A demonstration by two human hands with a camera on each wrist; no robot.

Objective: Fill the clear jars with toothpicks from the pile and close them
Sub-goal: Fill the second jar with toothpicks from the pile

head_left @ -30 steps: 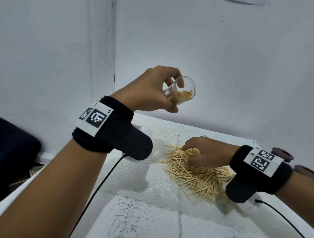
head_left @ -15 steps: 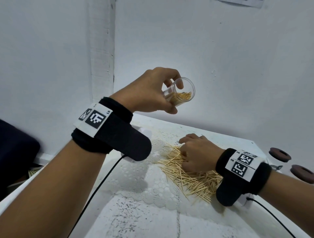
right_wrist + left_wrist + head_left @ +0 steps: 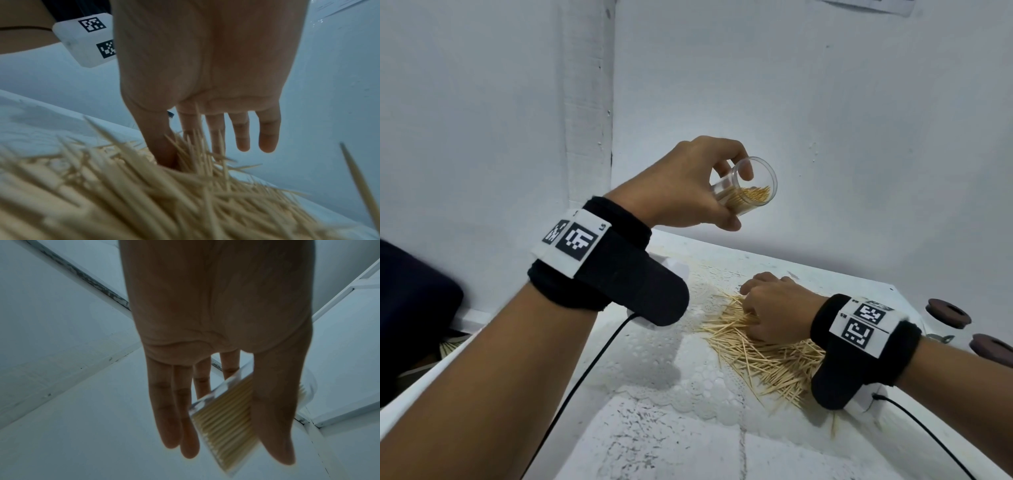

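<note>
From the head camera, the left hand [image 3: 681, 186] is holding a clear jar [image 3: 748, 192] tilted in the air above the worktop's far edge, its fingers and thumb curled round the wall, its open mouth facing right and roughly a third full of toothpicks. The right hand [image 3: 774, 308] is resting knuckles-up on the toothpick pile [image 3: 767, 353] near the middle of the worktop [image 3: 654, 445]; whether it is pinching any is hidden here. Two brown-lidded jars [image 3: 947, 313] are standing at the right edge. From the left wrist, the jar [image 3: 226, 421] is lying between thumb and fingers, the toothpicks inside lined up side by side. From the right wrist, the thumb and first fingers [image 3: 216, 134] are digging into the pile [image 3: 144, 194], the outer fingers hanging straight. Gathering a small, aligned bunch and feeding it point-first into the tilted mouth would likely avoid jams. The only markings are black-and-white square codes on the wristbands [image 3: 859, 329]; tiny letters beside them are too small to read.
</note>
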